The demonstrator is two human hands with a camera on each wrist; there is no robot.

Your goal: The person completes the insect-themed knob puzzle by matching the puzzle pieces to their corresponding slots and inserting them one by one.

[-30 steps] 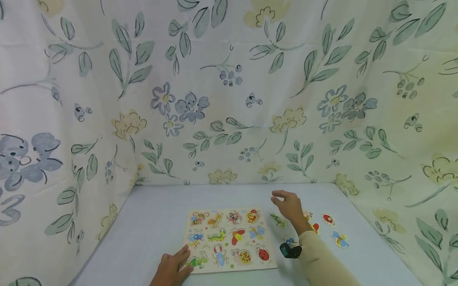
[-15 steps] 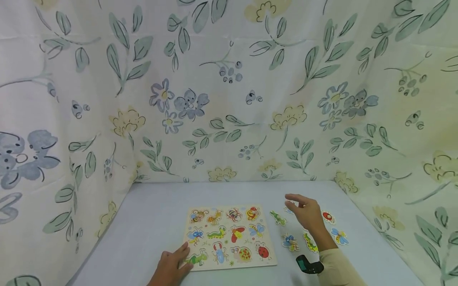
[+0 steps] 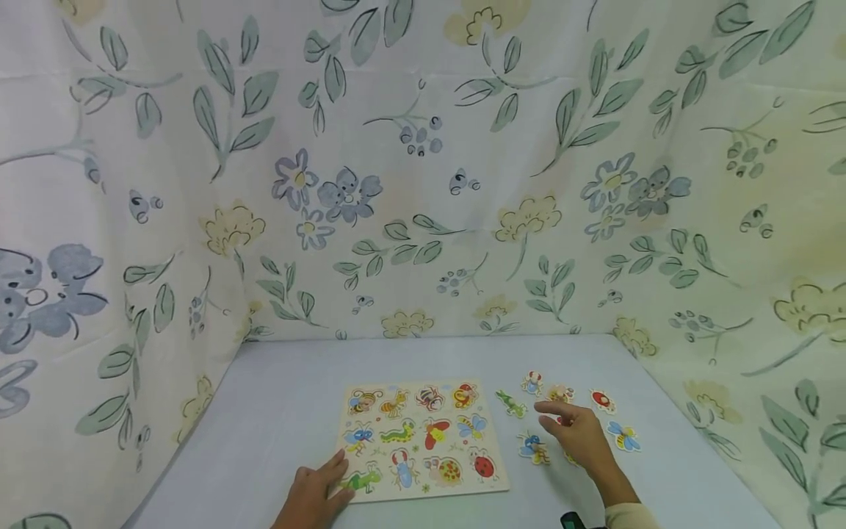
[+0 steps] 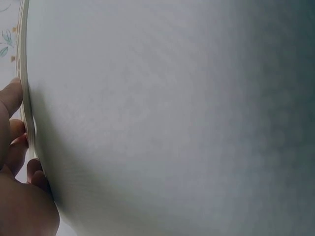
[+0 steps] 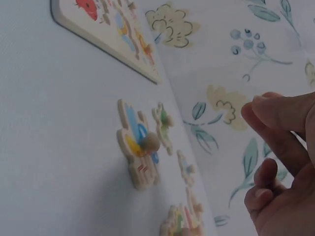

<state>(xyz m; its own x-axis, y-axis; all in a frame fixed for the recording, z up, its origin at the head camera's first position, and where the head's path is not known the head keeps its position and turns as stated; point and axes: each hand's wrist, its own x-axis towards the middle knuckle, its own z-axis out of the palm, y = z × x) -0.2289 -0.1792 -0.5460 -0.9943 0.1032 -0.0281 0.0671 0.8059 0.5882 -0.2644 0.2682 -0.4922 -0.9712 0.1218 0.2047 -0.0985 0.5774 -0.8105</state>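
A wooden insect puzzle board [image 3: 415, 492] lies on the table. My left hand [image 3: 313, 488] rests at its front left corner, fingers along the left side and thumb by the front edge. In the left wrist view, the left hand's fingers [image 4: 17, 147] touch the board's edge. My right hand [image 3: 581, 437] hovers over loose insect pieces, thumb and index finger held near each other with nothing between them. Close by lie a blue-and-yellow mosquito-like piece [image 3: 532, 448] and a green grasshopper piece [image 3: 511, 404]. In the right wrist view, the mosquito-like piece [image 5: 135, 142] shows a round wooden knob.
A blue beetle piece [image 3: 532, 383], a snail piece [image 3: 560, 394], a ladybug piece [image 3: 602, 400] and a bee piece [image 3: 624, 436] lie right of the board. Others are partly hidden under the right hand. A flowered curtain [image 3: 410, 184] encloses the table [image 3: 284, 389].
My right hand first moved right, away from the board, then came lower and nearer over the loose pieces, uncovering the beetle and snail pieces. My left hand stays at the board's corner.
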